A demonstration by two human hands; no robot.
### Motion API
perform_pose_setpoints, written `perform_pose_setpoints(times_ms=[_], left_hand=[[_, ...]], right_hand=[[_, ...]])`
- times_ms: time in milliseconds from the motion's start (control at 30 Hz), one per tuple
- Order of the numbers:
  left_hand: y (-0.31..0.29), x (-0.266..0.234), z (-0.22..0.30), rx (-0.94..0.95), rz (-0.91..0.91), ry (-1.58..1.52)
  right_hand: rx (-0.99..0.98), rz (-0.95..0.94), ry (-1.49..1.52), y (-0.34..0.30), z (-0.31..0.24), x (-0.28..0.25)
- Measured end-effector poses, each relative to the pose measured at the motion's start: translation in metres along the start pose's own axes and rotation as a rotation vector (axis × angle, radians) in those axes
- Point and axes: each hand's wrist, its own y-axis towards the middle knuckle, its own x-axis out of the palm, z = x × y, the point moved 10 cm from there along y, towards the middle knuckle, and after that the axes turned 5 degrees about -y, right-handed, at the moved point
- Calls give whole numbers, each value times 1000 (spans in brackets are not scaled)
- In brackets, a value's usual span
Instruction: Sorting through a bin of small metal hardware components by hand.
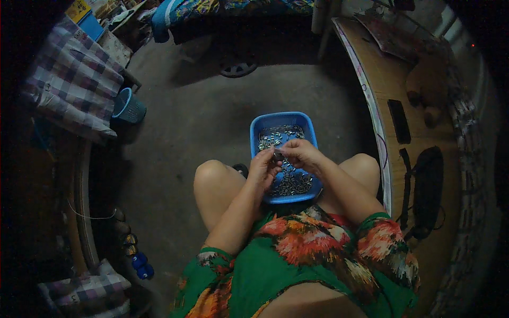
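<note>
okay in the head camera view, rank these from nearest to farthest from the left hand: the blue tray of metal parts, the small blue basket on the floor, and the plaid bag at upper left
1. Blue tray, directly under the left hand, between the knees.
2. Small blue basket, on the floor to the left.
3. Plaid bag, beyond the basket at upper left.

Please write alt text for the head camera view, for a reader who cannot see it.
Both hands, left hand and right hand, pinch a small metal piece above a blue tray of similar pieces. A blue basket stands on the floor.
</note>
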Motion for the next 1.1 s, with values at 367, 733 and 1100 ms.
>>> perform_pose_setpoints(times_ms=[367, 733, 1100], left_hand=[[-1, 2, -3, -37, 11, 0], [-2, 10, 1, -3, -55, -43], [0, 4, 4, 41, 5, 38]], right_hand=[[-72, -2, -137, -1, -7, 0], [-130, 39, -184, -10, -21, 4], [-310, 177, -347, -2, -22, -8]])
